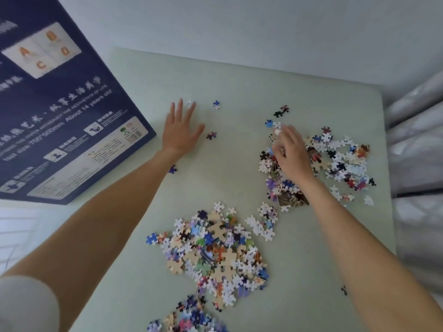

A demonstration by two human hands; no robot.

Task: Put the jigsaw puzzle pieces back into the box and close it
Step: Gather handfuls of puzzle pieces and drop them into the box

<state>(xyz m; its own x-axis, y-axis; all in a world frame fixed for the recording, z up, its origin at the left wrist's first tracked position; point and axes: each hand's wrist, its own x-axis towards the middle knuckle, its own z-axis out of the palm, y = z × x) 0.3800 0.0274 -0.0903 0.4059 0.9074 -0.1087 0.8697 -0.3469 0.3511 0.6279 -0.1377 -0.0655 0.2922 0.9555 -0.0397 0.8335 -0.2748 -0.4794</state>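
On the pale green table [239, 92], the dark blue cardboard puzzle box [60, 104] lies far left. The left hand [179, 133] rests flat beside it, fingers spread. The right hand [291, 152] pinches pieces atop the scattered colourful jigsaw pieces [342, 159].

Your left hand [181, 133] lies flat with fingers spread on the pale green tabletop [235, 77] beside the dark blue box [60, 111], while your right hand [291, 152], fingers curled, rests on a heap of jigsaw pieces [335, 161], a second heap [215, 250] lying nearer you.
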